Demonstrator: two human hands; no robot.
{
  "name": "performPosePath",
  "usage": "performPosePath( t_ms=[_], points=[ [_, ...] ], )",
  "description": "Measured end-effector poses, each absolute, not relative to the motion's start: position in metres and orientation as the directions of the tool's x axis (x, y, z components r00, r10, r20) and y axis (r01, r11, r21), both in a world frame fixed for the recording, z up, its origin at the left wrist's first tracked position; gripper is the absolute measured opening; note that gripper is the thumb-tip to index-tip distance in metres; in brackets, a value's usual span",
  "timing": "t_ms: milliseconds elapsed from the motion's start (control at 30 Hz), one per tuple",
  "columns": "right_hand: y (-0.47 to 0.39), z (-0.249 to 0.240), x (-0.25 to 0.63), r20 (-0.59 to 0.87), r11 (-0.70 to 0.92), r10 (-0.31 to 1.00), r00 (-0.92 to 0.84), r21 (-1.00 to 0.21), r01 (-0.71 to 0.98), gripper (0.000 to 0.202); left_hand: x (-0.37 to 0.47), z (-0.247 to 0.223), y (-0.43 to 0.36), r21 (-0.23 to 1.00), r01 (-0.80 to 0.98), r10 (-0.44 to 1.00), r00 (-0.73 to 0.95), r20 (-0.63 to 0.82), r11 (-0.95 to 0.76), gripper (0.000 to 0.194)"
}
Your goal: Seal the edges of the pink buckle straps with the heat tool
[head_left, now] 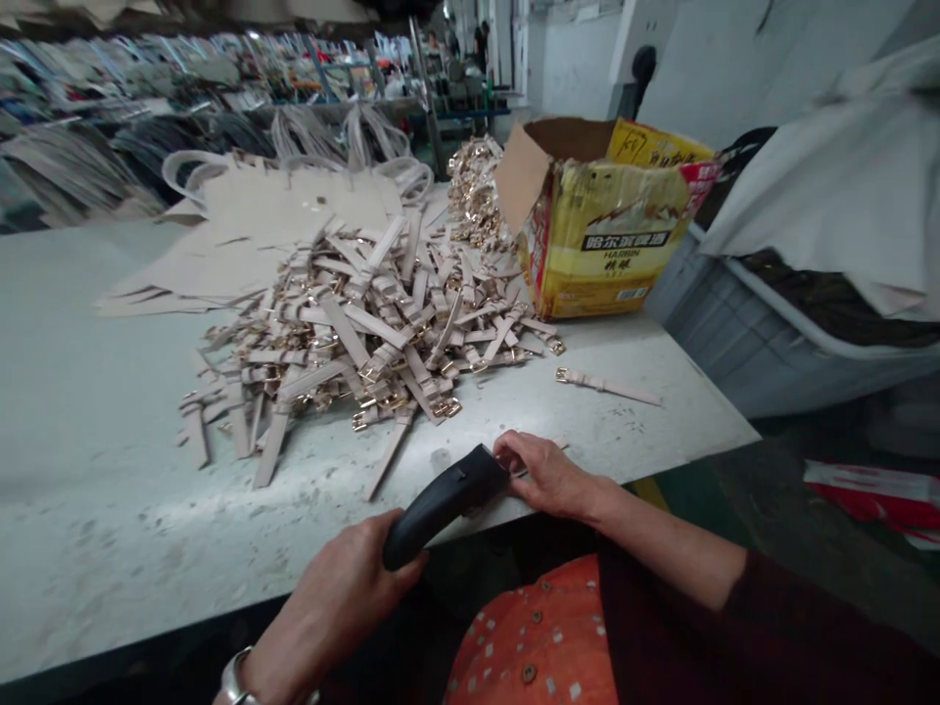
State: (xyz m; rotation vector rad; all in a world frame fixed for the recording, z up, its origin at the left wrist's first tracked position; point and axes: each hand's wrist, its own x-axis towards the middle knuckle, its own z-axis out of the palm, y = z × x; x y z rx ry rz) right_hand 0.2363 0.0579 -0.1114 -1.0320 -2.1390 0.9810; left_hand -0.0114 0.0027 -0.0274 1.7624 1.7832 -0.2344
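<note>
My left hand (363, 563) is wrapped round the lower end of a black, curved handheld tool (447, 497), whose wide end points up and to the right. At that wide end is my right hand (547, 475), its fingers curled and pinched together at the table's front edge. Whatever the right fingers hold is mostly hidden by the tool. Just beyond my hands lies a big heap of beige buckle straps (352, 338) with gold buckles. A single buckle strap (608, 386) lies apart on the right.
A yellow cardboard box (602, 240) stands open at the table's (95, 470) back right, beside a pile of gold buckles (477, 191). Flat beige pieces (271, 220) with looped handles lie behind the heap. Right of the table is a grey plastic bin (778, 333) holding dark material and pale cloth.
</note>
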Motion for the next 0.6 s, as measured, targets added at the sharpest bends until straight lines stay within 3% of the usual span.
performPosePath(
  t_ms=[133, 300, 467, 600],
  points=[
    [0.056, -0.110, 0.235, 0.209, 0.451, 0.829, -0.518, -0.798, 0.400, 0.046, -0.002, -0.034, 0.008, 0.295, 0.951, 0.883, 0.061, -0.465, 0.089, 0.022],
    [0.066, -0.097, 0.259, 0.338, 0.550, 0.828, -0.447, -0.640, 0.536, 0.030, -0.018, -0.026, -0.009, 0.259, 0.954, 0.890, -0.013, -0.457, 0.147, 0.022],
    [0.095, -0.088, 0.331, 0.403, 0.426, 0.885, -0.234, -0.495, 0.757, 0.011, -0.038, -0.020, -0.028, 0.227, 0.945, 0.852, -0.087, -0.517, 0.235, 0.030],
    [0.113, -0.089, 0.369, 0.323, 0.276, 0.936, -0.141, -0.423, 0.863, 0.013, -0.046, -0.025, -0.037, 0.217, 0.930, 0.848, -0.151, -0.508, 0.296, 0.033]
  ],
)
